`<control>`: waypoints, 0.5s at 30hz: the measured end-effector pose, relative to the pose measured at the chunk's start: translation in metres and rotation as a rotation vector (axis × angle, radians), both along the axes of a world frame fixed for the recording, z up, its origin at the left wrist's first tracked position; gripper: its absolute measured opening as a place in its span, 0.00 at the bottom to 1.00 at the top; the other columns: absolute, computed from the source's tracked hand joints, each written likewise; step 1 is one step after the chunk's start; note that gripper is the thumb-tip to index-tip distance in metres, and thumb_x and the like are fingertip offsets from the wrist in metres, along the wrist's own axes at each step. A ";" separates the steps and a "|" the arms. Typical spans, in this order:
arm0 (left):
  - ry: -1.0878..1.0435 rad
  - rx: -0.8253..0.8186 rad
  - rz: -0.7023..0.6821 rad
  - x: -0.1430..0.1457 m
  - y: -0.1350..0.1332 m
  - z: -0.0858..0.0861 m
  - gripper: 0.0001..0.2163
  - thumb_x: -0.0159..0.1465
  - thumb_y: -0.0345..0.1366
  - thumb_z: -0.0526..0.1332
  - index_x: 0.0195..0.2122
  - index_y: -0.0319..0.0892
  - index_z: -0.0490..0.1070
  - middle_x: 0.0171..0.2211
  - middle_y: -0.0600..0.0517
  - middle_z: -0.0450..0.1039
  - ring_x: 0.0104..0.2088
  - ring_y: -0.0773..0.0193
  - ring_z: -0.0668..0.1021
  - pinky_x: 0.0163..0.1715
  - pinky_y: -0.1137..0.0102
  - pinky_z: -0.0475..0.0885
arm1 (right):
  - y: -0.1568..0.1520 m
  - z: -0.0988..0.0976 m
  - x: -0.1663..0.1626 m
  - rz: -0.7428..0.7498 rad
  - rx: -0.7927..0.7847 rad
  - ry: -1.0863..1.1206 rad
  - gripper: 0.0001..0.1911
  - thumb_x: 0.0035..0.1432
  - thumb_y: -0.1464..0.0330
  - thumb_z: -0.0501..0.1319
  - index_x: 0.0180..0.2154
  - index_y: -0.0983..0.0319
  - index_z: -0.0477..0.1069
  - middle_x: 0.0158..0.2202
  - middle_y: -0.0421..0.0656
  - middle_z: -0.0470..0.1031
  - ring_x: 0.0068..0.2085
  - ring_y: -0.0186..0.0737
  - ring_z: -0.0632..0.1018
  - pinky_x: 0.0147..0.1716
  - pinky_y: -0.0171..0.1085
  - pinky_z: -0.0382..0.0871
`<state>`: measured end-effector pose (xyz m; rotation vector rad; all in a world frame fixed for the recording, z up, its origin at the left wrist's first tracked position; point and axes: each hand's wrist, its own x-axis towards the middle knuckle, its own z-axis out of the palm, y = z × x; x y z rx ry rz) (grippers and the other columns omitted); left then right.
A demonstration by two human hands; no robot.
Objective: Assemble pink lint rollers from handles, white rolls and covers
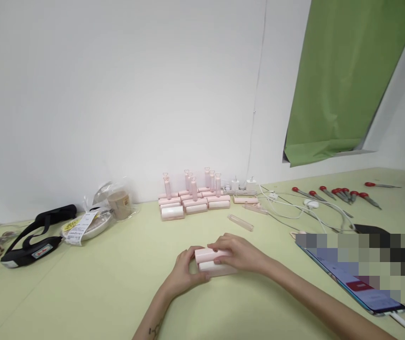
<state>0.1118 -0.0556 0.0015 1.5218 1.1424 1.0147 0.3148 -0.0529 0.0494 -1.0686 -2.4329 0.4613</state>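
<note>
A pink-and-white lint roller (207, 265) lies near the front middle of the table, without an upright handle showing. My left hand (184, 274) grips its left end, thumb at the lower edge and fingers at the top. Over its right part, my right hand (236, 253) is closed with the fingers behind the pink cover and the thumb in front; the palm hides some of that end. Beyond my hands, a loose clear pink handle (240, 222) lies on the table. Several similar lint rollers (195, 206) stand in rows by the wall, with translucent handles sticking up.
To the right are a phone (347, 274), white cables (294, 215) and several red-capped tools (342, 194). A pink cover piece (245, 200) lies near the wall. On the left are a black strap (32, 248), a wrapped, labelled bowl (89, 226) and a bagged cup (120, 204).
</note>
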 end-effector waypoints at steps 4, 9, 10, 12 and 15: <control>0.236 0.111 -0.149 -0.004 0.005 -0.008 0.26 0.42 0.36 0.66 0.44 0.46 0.64 0.44 0.49 0.66 0.47 0.55 0.65 0.47 0.65 0.59 | 0.021 -0.009 0.014 -0.147 0.096 -0.049 0.19 0.53 0.57 0.53 0.47 0.53 0.65 0.50 0.42 0.62 0.50 0.42 0.64 0.46 0.38 0.58; 0.259 0.141 -0.207 0.003 -0.001 -0.014 0.24 0.47 0.36 0.63 0.46 0.45 0.59 0.45 0.49 0.64 0.46 0.58 0.66 0.46 0.67 0.60 | 0.066 -0.018 0.049 -0.646 0.074 -0.157 0.22 0.53 0.66 0.54 0.48 0.70 0.61 0.47 0.59 0.63 0.49 0.55 0.64 0.44 0.49 0.56; 0.254 0.150 -0.217 0.005 -0.003 -0.015 0.23 0.48 0.36 0.63 0.45 0.45 0.59 0.44 0.49 0.64 0.46 0.58 0.66 0.46 0.67 0.60 | 0.070 -0.021 0.055 -0.665 0.048 -0.169 0.19 0.52 0.68 0.54 0.45 0.72 0.62 0.44 0.61 0.65 0.46 0.58 0.66 0.42 0.50 0.57; 0.256 0.159 -0.223 0.008 -0.005 -0.016 0.22 0.48 0.36 0.62 0.44 0.45 0.59 0.44 0.49 0.64 0.46 0.58 0.66 0.45 0.68 0.61 | 0.070 -0.027 0.062 -0.653 0.005 -0.184 0.15 0.52 0.71 0.52 0.42 0.71 0.64 0.39 0.58 0.69 0.40 0.55 0.70 0.36 0.47 0.60; 0.270 0.156 -0.211 0.010 -0.007 -0.017 0.22 0.48 0.37 0.62 0.44 0.45 0.59 0.44 0.49 0.64 0.46 0.59 0.66 0.45 0.68 0.61 | 0.054 -0.019 0.065 -0.544 -0.012 -0.166 0.14 0.54 0.70 0.50 0.43 0.65 0.62 0.37 0.50 0.71 0.36 0.45 0.72 0.34 0.40 0.62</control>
